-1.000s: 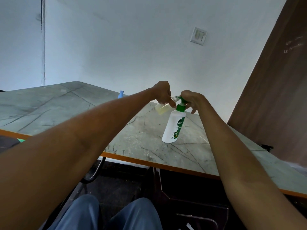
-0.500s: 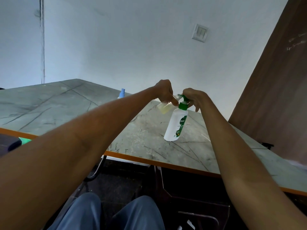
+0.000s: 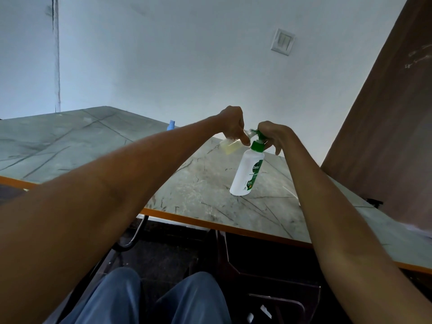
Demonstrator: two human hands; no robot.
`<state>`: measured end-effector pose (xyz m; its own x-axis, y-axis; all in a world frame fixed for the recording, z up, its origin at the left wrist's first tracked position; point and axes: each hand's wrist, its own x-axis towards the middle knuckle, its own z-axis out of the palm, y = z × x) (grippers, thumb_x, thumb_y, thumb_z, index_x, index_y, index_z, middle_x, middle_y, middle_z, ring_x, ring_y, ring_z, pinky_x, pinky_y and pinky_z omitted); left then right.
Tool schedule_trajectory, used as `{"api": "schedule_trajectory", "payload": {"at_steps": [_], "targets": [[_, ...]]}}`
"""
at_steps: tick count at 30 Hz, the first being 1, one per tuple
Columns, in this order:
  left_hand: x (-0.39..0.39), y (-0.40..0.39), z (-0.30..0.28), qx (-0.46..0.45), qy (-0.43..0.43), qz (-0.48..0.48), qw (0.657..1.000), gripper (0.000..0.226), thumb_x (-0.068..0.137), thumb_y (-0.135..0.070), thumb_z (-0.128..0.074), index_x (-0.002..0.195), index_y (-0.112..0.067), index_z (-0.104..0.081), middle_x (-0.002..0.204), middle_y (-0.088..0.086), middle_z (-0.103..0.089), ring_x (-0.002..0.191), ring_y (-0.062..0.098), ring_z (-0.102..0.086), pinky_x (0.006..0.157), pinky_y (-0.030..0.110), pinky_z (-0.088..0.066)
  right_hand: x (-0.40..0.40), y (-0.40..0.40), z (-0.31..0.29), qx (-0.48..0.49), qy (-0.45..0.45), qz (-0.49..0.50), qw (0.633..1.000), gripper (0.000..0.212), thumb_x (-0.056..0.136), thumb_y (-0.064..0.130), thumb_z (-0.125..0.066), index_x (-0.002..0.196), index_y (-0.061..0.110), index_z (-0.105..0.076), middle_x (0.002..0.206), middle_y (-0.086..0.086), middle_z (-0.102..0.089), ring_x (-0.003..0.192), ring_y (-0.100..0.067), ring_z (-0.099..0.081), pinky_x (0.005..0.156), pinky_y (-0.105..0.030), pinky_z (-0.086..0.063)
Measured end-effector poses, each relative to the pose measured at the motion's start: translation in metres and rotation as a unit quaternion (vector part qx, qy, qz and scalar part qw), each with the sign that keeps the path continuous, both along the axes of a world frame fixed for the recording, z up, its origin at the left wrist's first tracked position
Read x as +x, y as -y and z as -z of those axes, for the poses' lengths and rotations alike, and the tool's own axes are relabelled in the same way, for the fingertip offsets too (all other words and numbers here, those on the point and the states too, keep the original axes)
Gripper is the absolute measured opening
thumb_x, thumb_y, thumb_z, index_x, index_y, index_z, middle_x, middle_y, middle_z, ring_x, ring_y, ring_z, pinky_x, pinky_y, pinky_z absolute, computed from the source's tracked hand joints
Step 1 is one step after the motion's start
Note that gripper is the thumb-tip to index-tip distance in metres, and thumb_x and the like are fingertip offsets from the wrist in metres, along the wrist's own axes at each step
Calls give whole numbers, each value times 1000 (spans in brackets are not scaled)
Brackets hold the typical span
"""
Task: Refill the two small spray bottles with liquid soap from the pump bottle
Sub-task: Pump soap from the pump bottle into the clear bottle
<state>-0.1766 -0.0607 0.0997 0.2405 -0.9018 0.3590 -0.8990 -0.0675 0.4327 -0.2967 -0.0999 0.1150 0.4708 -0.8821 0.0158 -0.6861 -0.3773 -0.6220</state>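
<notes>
A white pump bottle (image 3: 247, 174) with a green collar and pump head stands on the marble-patterned table (image 3: 203, 183). My right hand (image 3: 271, 134) is curled over its green pump head. My left hand (image 3: 232, 123) grips a small clear spray bottle (image 3: 230, 145) holding pale yellow liquid, tilted with its open neck against the pump's nozzle. A blue cap (image 3: 171, 125) of another small bottle shows behind my left forearm; its body is hidden.
The table has an orange front edge (image 3: 210, 224) and runs back to a white wall. A brown wooden panel (image 3: 385, 136) rises at the right. My knees and a dark chair frame (image 3: 268, 277) lie below the table's edge.
The view has shifted slightly. Both hands stay at the pump head, with the small bottle held to the nozzle throughout.
</notes>
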Motion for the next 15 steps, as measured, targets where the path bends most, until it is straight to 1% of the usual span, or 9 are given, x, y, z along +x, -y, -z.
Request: {"api": "schedule_trajectory", "payload": {"at_steps": [2,4,5,7,9,10,12,14,15], "targets": [[0,-1,-3,8,6,-3,1000,37,62,-36,-83,73,-2,-72,41,-10,-56,36,2,-48,52,12,-40,1,-3,-1,1,11,8,1000,32,97,5,-18,71,8,-36,74,-10,-44,70,-21,-49,66,-38,-40],[1,-2,-5,8,12,-3,1000,35,61,-37,-83,62,-6,-68,39,-8,-54,37,5,-47,52,14,-37,2,-2,0,3,19,0,1000,30,97,5,-18,75,6,-39,87,-14,-51,84,-25,-53,63,-37,-42],[0,-2,-5,6,19,-4,1000,35,61,-37,-83,62,-6,-66,45,-5,-55,42,7,-45,53,17,-35,2,-3,0,7,17,-3,1000,28,97,5,-18,83,3,-42,102,-19,-55,98,-28,-55,64,-36,-40],[-1,-2,-3,7,24,-6,1000,35,61,-38,-83,68,-7,-67,55,0,-56,49,10,-43,53,19,-33,3,-5,4,22,7,2,1000,29,98,7,-17,110,0,-43,131,-23,-48,121,-31,-49,73,-37,-36],[-1,-1,-2,17,32,-8,999,34,60,-38,-83,66,-9,-67,47,-6,-58,45,7,-47,53,16,-35,2,-3,6,24,-5,3,1000,38,99,9,-17,128,-3,-39,133,-21,-47,125,-31,-47,77,-38,-33],[0,-2,-2,20,36,-8,999,33,60,-38,-83,62,-10,-66,39,-9,-55,40,4,-48,53,15,-36,1,-2,7,24,-9,2,1000,38,99,10,-17,127,-4,-40,125,-21,-48,122,-31,-49,78,-38,-32],[0,-2,-2,17,31,-7,999,33,60,-38,-84,61,-10,-65,38,-9,-54,38,3,-48,52,15,-37,1,3,6,21,-13,-2,1000,31,98,9,-18,102,-2,-47,109,-17,-47,105,-29,-51,77,-38,-33],[0,-2,-3,5,19,-3,1000,35,62,-37,-83,72,-6,-70,56,0,-61,47,8,-50,52,15,-38,2,3,3,14,-2,4,1000,30,97,7,-18,77,4,-40,93,-15,-48,94,-26,-48,76,-39,-34],[0,-2,-3,-1,12,-3,1000,38,63,-36,-83,78,-3,-71,66,4,-64,50,10,-51,53,16,-40,2,1,1,9,3,6,1000,31,97,6,-18,73,6,-38,84,-14,-48,93,-26,-47,76,-40,-34]]}}
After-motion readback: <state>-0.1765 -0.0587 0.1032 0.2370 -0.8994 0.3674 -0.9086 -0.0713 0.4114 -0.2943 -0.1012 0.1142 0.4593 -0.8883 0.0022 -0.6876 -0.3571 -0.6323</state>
